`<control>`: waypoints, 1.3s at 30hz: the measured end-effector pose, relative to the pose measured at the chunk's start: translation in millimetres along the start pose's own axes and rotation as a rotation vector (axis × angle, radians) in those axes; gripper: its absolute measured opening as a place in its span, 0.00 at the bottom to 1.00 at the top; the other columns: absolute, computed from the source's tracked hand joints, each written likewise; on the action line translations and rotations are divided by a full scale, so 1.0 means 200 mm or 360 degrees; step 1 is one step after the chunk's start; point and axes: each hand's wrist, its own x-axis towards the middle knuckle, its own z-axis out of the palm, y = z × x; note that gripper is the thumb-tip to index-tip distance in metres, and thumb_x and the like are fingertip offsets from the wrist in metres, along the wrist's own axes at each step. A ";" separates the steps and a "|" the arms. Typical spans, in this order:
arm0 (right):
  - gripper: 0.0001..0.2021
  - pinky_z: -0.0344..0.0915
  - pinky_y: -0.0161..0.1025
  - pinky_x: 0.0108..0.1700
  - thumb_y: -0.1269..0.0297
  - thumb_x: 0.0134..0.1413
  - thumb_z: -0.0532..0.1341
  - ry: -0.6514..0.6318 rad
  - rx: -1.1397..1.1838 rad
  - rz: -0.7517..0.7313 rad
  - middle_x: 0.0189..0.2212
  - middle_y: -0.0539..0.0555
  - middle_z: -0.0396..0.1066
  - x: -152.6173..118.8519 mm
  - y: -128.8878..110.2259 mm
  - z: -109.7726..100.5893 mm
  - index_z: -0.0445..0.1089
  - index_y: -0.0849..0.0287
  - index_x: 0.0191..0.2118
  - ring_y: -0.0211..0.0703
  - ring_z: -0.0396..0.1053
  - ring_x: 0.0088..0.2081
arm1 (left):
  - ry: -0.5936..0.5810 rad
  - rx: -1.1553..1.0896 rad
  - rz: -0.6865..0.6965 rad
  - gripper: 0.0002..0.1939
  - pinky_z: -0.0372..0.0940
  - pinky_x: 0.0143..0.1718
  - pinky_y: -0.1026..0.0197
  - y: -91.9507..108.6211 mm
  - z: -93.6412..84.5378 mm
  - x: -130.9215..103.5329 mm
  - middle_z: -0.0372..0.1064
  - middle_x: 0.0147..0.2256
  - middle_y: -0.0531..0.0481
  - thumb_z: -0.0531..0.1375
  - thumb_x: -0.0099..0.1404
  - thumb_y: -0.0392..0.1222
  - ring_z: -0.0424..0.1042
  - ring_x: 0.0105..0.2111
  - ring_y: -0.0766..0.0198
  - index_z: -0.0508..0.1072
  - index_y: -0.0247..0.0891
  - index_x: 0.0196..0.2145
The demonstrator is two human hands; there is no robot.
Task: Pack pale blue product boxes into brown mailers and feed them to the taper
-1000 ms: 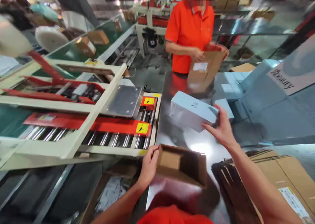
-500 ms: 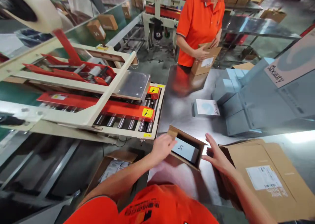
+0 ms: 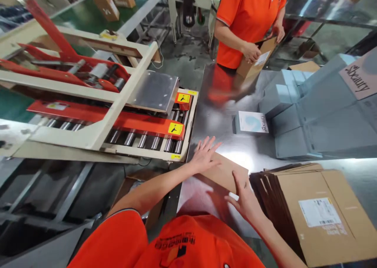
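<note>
A brown cardboard box [image 3: 224, 171] lies on the metal table [image 3: 203, 118] in front of me, its top covered by flaps. My left hand [image 3: 206, 156] rests on its left end with the fingers spread. At the right end, my right hand [image 3: 243, 193] touches the box, thumb and fingers apart. Whatever is inside the box is hidden. Beyond it, a light blue box with a printed top [image 3: 251, 122] lies on the table.
A roller machine [image 3: 147, 130] with red guides stands left of the table. Flattened cartons [image 3: 321, 189] lie at the right, with stacked light blue boxes [image 3: 330, 114] behind. Across the table, a person in an orange shirt [image 3: 250, 16] handles a carton [image 3: 250, 68].
The box's opening and the white item inside are now covered by flaps. Both my hands have come onto the top of the box. The view has shifted slightly.
</note>
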 end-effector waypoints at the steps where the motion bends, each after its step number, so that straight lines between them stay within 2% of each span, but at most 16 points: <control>1: 0.39 0.72 0.60 0.49 0.53 0.57 0.61 0.0071 -0.0043 0.0035 0.68 0.69 0.50 0.06 -0.01 0.03 0.48 0.50 0.71 0.70 0.67 0.59 | 0.0063 -0.0081 0.0030 0.39 0.40 0.68 0.33 0.00 -0.02 0.00 0.44 0.71 0.36 0.55 0.67 0.63 0.39 0.71 0.40 0.55 0.42 0.68; 4: 0.36 0.72 0.61 0.47 0.55 0.59 0.59 0.0254 -0.0066 0.0042 0.64 0.67 0.58 0.40 -0.02 0.03 0.48 0.51 0.70 0.68 0.70 0.55 | 0.0475 -0.0251 0.0173 0.33 0.42 0.69 0.38 0.00 -0.09 -0.03 0.49 0.69 0.35 0.51 0.70 0.57 0.42 0.71 0.44 0.58 0.38 0.66; 7: 0.40 0.67 0.60 0.56 0.58 0.54 0.64 0.0373 0.0012 -0.0075 0.64 0.66 0.59 0.91 -0.08 -0.07 0.48 0.54 0.70 0.64 0.64 0.60 | 0.0677 -0.0373 0.0263 0.25 0.48 0.68 0.39 0.00 -0.08 -0.14 0.60 0.63 0.36 0.51 0.71 0.49 0.51 0.68 0.46 0.64 0.39 0.62; 11: 0.42 0.57 0.55 0.65 0.69 0.49 0.66 0.0137 0.0093 -0.0361 0.66 0.62 0.56 1.55 -0.45 -0.03 0.51 0.56 0.69 0.57 0.55 0.65 | 0.0419 -0.0596 0.0022 0.19 0.58 0.63 0.40 0.01 0.10 -0.28 0.69 0.56 0.38 0.52 0.70 0.43 0.62 0.62 0.49 0.71 0.39 0.55; 14: 0.46 0.57 0.52 0.65 0.67 0.49 0.69 -0.0067 0.0344 -0.0436 0.67 0.65 0.52 1.71 -0.72 0.12 0.47 0.60 0.71 0.55 0.56 0.65 | 0.0077 -0.0916 -0.0158 0.18 0.64 0.59 0.44 0.09 0.26 -0.29 0.74 0.50 0.40 0.51 0.71 0.45 0.70 0.54 0.50 0.73 0.41 0.52; 16: 0.49 0.62 0.48 0.62 0.61 0.51 0.69 -0.0243 0.0570 -0.0486 0.66 0.65 0.56 1.65 -0.75 0.17 0.40 0.61 0.72 0.51 0.62 0.62 | -0.0193 -0.1193 -0.0290 0.18 0.67 0.55 0.48 0.19 0.34 -0.26 0.75 0.48 0.40 0.50 0.71 0.49 0.73 0.50 0.51 0.74 0.43 0.51; 18: 0.47 0.67 0.43 0.56 0.56 0.56 0.66 -0.0342 0.0700 -0.0554 0.62 0.62 0.64 1.47 -0.61 0.12 0.39 0.57 0.73 0.45 0.69 0.56 | -0.0460 -0.1399 -0.0413 0.19 0.67 0.53 0.50 0.31 0.40 -0.23 0.75 0.49 0.41 0.51 0.71 0.49 0.74 0.49 0.52 0.74 0.42 0.51; 19: 0.41 0.69 0.41 0.53 0.55 0.58 0.64 -0.0251 0.0653 -0.0526 0.59 0.58 0.68 1.34 -0.49 0.05 0.43 0.53 0.72 0.43 0.72 0.52 | -0.0582 -0.1462 -0.0452 0.19 0.67 0.53 0.51 0.38 0.43 -0.21 0.75 0.49 0.41 0.52 0.70 0.49 0.74 0.48 0.53 0.73 0.41 0.52; 21: 0.26 0.71 0.39 0.50 0.54 0.63 0.58 0.0182 0.0346 -0.0293 0.53 0.53 0.74 1.01 -0.20 -0.16 0.60 0.48 0.65 0.42 0.74 0.48 | -0.0731 -0.1544 -0.0490 0.21 0.66 0.52 0.51 0.50 0.48 -0.18 0.75 0.49 0.40 0.54 0.68 0.48 0.73 0.46 0.55 0.72 0.37 0.55; 22: 0.19 0.72 0.38 0.48 0.54 0.66 0.54 0.0489 0.0069 -0.0014 0.49 0.51 0.76 0.82 -0.04 -0.29 0.67 0.47 0.58 0.42 0.75 0.46 | -0.0778 -0.1583 -0.0520 0.24 0.66 0.52 0.52 0.55 0.51 -0.17 0.74 0.50 0.39 0.56 0.67 0.49 0.73 0.45 0.55 0.70 0.37 0.57; 24: 0.19 0.71 0.45 0.47 0.59 0.68 0.47 0.0808 -0.0176 0.0437 0.47 0.59 0.76 0.48 0.29 -0.58 0.70 0.56 0.55 0.48 0.74 0.47 | -0.0887 -0.1687 -0.0648 0.31 0.66 0.50 0.52 0.64 0.57 -0.14 0.71 0.53 0.36 0.59 0.65 0.51 0.73 0.44 0.56 0.64 0.37 0.63; 27: 0.19 0.66 0.53 0.52 0.62 0.65 0.49 0.0995 -0.0441 0.0973 0.48 0.70 0.73 0.12 0.69 -0.94 0.71 0.66 0.51 0.58 0.71 0.49 | -0.1087 -0.1905 -0.0964 0.41 0.68 0.48 0.52 0.76 0.66 -0.08 0.64 0.58 0.35 0.60 0.63 0.54 0.71 0.49 0.52 0.53 0.39 0.68; 29: 0.19 0.62 0.56 0.55 0.63 0.64 0.51 0.0987 -0.0519 0.1185 0.50 0.77 0.69 0.00 0.84 -1.06 0.69 0.72 0.51 0.63 0.67 0.53 | -0.1099 -0.2042 -0.1189 0.44 0.68 0.49 0.53 0.84 0.70 -0.04 0.56 0.64 0.38 0.60 0.63 0.56 0.68 0.56 0.50 0.46 0.45 0.70; 33: 0.20 0.59 0.54 0.55 0.61 0.63 0.56 0.0799 -0.0577 0.1268 0.49 0.78 0.69 -0.05 0.86 -1.00 0.69 0.74 0.52 0.65 0.66 0.53 | -0.1030 -0.2237 -0.1649 0.40 0.67 0.51 0.47 0.94 0.71 0.00 0.44 0.70 0.38 0.51 0.67 0.64 0.63 0.61 0.44 0.44 0.47 0.70; 36: 0.24 0.57 0.53 0.57 0.55 0.65 0.56 0.0710 -0.0581 0.1169 0.50 0.76 0.68 -0.01 0.70 -0.84 0.66 0.71 0.56 0.65 0.65 0.55 | -0.0919 -0.2434 -0.1836 0.35 0.66 0.50 0.43 0.91 0.65 -0.05 0.64 0.60 0.32 0.41 0.72 0.62 0.71 0.53 0.44 0.55 0.37 0.67; 39: 0.31 0.60 0.54 0.54 0.44 0.65 0.53 0.0647 -0.0494 0.1066 0.51 0.71 0.68 0.10 0.48 -0.74 0.60 0.60 0.64 0.65 0.66 0.55 | -0.0379 -0.2627 -0.1892 0.26 0.69 0.47 0.51 0.80 0.49 -0.14 0.78 0.39 0.39 0.47 0.73 0.53 0.78 0.40 0.52 0.67 0.31 0.57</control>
